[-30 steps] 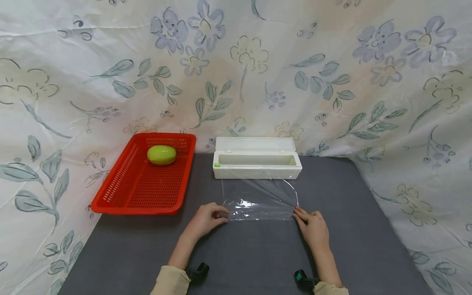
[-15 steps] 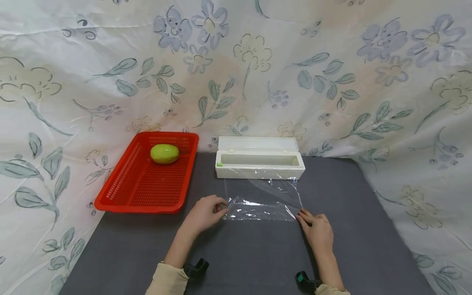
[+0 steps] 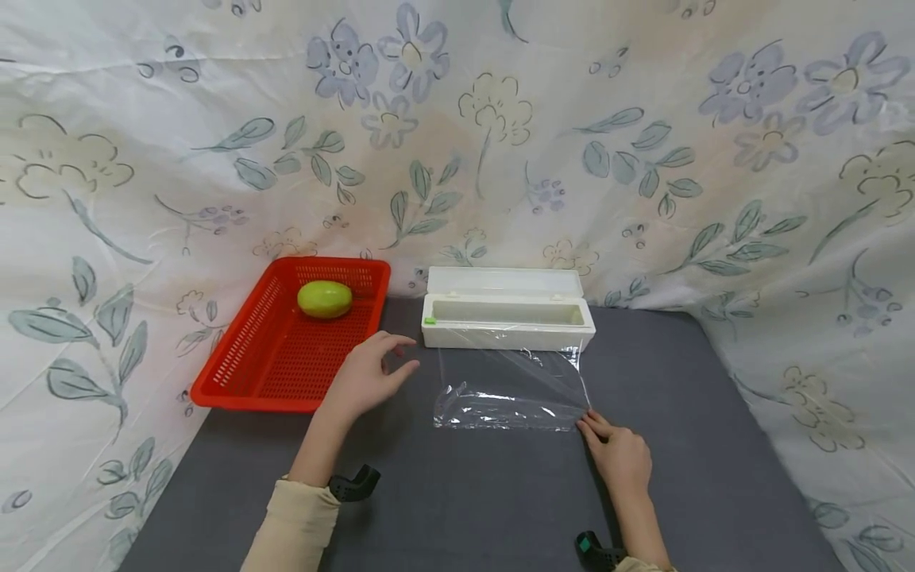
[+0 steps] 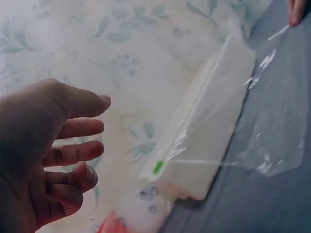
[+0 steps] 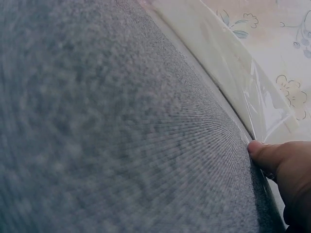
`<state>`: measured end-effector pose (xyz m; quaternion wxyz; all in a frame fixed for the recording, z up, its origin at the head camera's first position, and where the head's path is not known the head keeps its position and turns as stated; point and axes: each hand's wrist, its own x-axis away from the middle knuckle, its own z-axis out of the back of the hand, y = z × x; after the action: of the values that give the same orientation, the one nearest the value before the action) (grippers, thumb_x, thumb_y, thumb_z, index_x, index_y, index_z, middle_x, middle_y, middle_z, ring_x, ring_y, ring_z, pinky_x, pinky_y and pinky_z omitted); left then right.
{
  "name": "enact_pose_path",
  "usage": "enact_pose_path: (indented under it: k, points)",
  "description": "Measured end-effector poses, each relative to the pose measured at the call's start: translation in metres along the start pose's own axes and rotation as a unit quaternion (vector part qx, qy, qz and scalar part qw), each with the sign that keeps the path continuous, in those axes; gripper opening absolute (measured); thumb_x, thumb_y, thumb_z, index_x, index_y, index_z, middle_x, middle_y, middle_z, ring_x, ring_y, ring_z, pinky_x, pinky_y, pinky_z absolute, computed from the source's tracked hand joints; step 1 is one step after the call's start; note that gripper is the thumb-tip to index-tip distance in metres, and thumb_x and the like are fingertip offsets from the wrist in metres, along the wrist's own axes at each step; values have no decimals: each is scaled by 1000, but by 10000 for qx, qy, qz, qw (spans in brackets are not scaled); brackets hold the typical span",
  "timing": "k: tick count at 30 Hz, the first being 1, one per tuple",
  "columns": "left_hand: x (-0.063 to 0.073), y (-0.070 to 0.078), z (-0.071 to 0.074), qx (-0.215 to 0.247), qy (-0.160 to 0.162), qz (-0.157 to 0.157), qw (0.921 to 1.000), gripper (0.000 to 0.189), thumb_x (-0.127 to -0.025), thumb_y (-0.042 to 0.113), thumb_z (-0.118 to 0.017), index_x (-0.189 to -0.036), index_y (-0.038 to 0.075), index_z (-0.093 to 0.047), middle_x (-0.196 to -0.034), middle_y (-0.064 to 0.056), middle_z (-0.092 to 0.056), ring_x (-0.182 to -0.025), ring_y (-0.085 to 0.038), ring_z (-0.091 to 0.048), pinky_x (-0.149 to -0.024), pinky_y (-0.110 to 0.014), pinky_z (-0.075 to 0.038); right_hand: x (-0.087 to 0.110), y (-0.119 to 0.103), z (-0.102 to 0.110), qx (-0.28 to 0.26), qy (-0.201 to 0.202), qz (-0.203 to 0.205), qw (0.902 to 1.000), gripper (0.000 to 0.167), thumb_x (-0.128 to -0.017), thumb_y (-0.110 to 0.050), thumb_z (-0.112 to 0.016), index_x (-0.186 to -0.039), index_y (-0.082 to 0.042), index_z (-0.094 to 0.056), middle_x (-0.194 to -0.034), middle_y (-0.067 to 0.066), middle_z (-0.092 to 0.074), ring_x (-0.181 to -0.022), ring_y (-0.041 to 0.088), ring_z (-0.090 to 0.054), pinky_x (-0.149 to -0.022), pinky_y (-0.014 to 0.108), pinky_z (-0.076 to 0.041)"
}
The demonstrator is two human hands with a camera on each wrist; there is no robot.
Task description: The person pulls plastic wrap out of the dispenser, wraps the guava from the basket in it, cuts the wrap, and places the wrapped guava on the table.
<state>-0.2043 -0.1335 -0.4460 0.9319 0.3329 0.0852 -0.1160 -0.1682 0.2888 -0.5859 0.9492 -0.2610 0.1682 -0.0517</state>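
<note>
A sheet of clear plastic wrap (image 3: 511,393) stretches from the front of the white wrap dispenser box (image 3: 509,337) over the grey tabletop. At its near right corner, my right hand (image 3: 620,459) pinches the film between thumb and fingers. In the right wrist view the thumb of the right hand (image 5: 286,162) meets the film's edge. My left hand (image 3: 363,378) hovers left of the film, between it and the red basket, holding nothing. Its fingers are loosely bent and apart from the thumb, as the left wrist view shows the left hand (image 4: 53,145).
The red plastic basket (image 3: 239,373) stands at the left with a green oval fruit (image 3: 325,299) in it. The dispenser's lid (image 3: 503,281) is raised, and a small green tab (image 3: 430,321) sits at its left end. Floral cloth (image 3: 457,159) hangs behind and beside the table.
My left hand has let go of the film's left corner and moved up and left, its fingers spreading. The right hand has stayed at the right corner, shifting only slightly.
</note>
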Motion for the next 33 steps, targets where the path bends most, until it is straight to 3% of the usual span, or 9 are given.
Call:
enact_pose_path:
  k: [4, 9, 17, 26, 33]
  points:
    - [-7, -4, 14, -110, 75, 113, 9998, 38, -93, 33, -81, -128, 19, -74, -112, -4, -70, -79, -19, -58, -70, -36, -53, 0, 1, 1, -23, 21, -96, 9999, 27, -93, -31, -84, -114, -14, -83, -121, 8, -77, -66, 43, -69, -44, 40, -44]
    - [-15, -12, 32, -237, 87, 363, 9990, 45, -95, 35, -78, -135, 16, -70, -123, -9, -69, -103, -29, -65, -88, -50, -58, 0, 2, 0, -35, -3, -191, 9998, 27, -92, -32, -84, -114, -15, -84, -121, 8, -77, -64, 42, -68, -45, 41, -44]
    - [-29, -39, 44, -440, -19, 745, 9962, 56, -97, 37, -76, -145, 12, -62, -135, -16, -66, -122, -37, -63, -103, -62, -52, 1, 0, -1, -9, 85, -158, 9998, 26, -92, -31, -85, -112, -15, -84, -117, 6, -78, -66, 43, -70, -46, 43, -47]
    - [-39, -69, 53, -435, -89, 844, 9954, 64, -100, 43, -71, -153, 10, -56, -151, -20, -57, -134, -42, -56, -110, -66, -45, 5, -2, -2, 4, 121, -144, 9998, 25, -92, -31, -85, -110, -14, -84, -116, 7, -78, -75, 47, -73, -50, 49, -52]
    - [-50, -81, 67, -395, -144, 1046, 9936, 67, -102, 43, -67, -154, 3, -53, -155, -23, -53, -138, -44, -52, -113, -67, -42, 2, -2, -1, 21, 180, -224, 9996, 25, -92, -31, -85, -110, -14, -84, -115, 11, -78, -82, 51, -73, -57, 58, -54]
